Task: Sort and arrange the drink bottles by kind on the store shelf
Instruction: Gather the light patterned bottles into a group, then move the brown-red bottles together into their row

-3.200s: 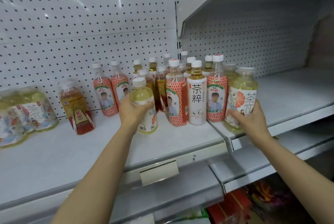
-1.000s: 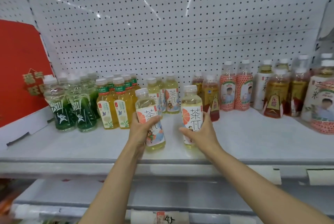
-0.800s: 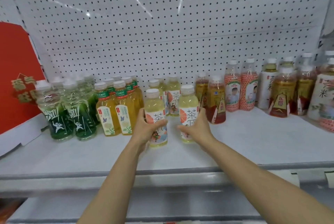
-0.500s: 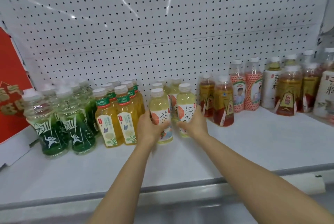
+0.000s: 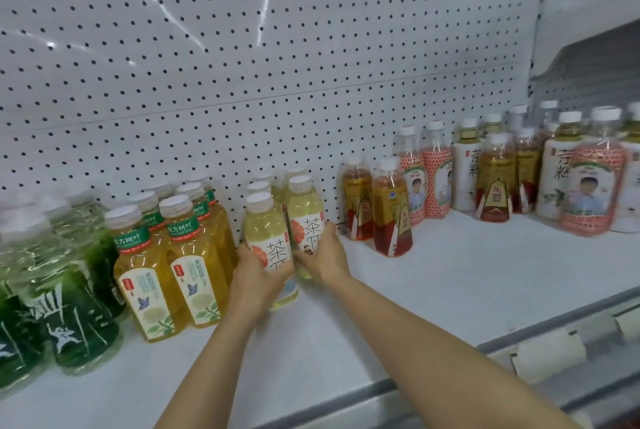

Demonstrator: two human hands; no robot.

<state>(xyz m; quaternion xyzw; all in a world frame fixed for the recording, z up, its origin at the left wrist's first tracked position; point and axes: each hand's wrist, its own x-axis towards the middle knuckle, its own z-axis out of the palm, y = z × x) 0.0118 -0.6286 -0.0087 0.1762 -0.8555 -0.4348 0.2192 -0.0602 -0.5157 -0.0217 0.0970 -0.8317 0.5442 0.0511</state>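
At the far left of the frame stand the green bottles (image 5: 69,293), and just right of them the yellow tea bottles (image 5: 173,266) in tidy rows running back to the pegboard wall (image 5: 277,65). All of it sits on the white shelf (image 5: 450,290).

In the middle, the person's left hand (image 5: 254,281) is wrapped around the lower body of a pale bottle (image 5: 268,241) with an orange fruit on its label, fingers curled round the front. Right beside it, the right hand (image 5: 323,257) cups a second pale bottle (image 5: 306,221) of the same kind, palm against its right side. The two bottles touch each other and stand upright in front of more pale bottles behind them, so they look to be sliding into their own group.

To do this well, I'd say push both straight back together until they meet the ones behind, keeping the bases flat on the shelf so neither tips. Leave a thin gap to the yellow tea on the left, and turn the labels forward before letting go.

Further right, apart from the hands, are two amber bottles (image 5: 377,207), then a mixed cluster (image 5: 519,169) of red-patterned and white-labelled ones in the right part of the frame, which by my reckoning needs sorting yet.
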